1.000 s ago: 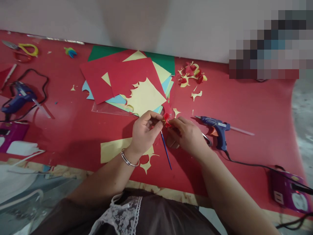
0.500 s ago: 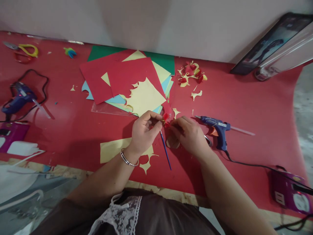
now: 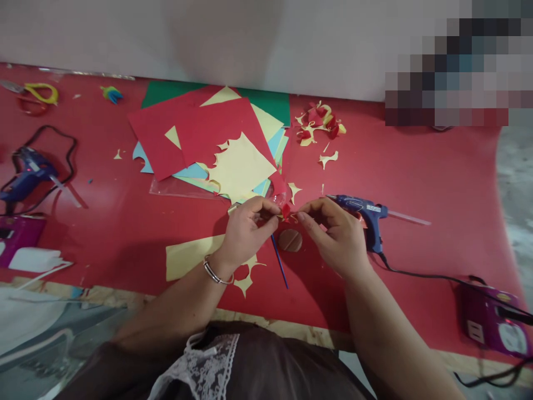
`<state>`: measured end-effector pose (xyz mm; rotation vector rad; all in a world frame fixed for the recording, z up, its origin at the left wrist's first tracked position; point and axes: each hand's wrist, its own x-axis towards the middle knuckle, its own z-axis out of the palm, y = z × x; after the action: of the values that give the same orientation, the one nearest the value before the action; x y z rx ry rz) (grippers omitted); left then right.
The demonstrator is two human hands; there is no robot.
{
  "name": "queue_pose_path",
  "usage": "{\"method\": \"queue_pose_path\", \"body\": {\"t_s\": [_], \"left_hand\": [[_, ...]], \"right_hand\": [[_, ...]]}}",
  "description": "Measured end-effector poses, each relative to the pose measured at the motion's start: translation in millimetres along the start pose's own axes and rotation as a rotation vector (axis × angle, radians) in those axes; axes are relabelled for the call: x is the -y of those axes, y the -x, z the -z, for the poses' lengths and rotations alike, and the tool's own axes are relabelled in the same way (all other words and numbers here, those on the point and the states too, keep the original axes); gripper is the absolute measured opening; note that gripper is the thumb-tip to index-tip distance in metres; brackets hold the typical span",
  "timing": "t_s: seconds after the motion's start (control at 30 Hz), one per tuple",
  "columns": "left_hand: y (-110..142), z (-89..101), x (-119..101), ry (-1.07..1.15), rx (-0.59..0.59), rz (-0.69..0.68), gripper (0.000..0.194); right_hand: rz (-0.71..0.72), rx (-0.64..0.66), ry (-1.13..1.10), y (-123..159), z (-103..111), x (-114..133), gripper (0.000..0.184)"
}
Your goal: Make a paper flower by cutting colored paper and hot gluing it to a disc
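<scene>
Over the middle of the red table, my left hand [image 3: 252, 225] pinches a small red paper flower [image 3: 286, 211] between thumb and forefinger. Close to the flower's right side, thumb and fingertips of my right hand [image 3: 335, 233] are pressed together. A thin, pale curled strand [image 3: 293, 217] shows at those fingertips; whether they hold it is too small to tell. Just below the flower lies a round brown disc [image 3: 290, 240] with a line across it. A slim blue stick [image 3: 280, 262] rests beside my left hand, its upper end hidden. A blue glue gun [image 3: 366, 210] lies by my right hand.
Stacked coloured paper sheets [image 3: 162, 133] lie at the back, a scalloped yellow sheet [image 3: 239, 169] on top. Red and yellow scraps [image 3: 318, 122] are heaped right of them. Scissors [image 3: 41, 94] and another glue gun [image 3: 31, 169] lie left. A cord runs to a purple box [image 3: 491, 319].
My right hand has drawn slightly right, away from the flower, uncovering more of the brown disc. The flower stays in my left hand. The whole view has shifted a little.
</scene>
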<state>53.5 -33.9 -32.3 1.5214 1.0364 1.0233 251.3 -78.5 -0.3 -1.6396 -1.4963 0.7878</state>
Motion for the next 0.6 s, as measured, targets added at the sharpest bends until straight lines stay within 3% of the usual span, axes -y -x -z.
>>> {"method": "queue_pose_path", "body": {"t_s": [0.6], "left_hand": [[1.3,1.3,4.3,-0.164,0.004,-0.080,0.012]], "right_hand": [[0.027,0.047,0.011,5.1,-2.0,3.6,0.015]]}}
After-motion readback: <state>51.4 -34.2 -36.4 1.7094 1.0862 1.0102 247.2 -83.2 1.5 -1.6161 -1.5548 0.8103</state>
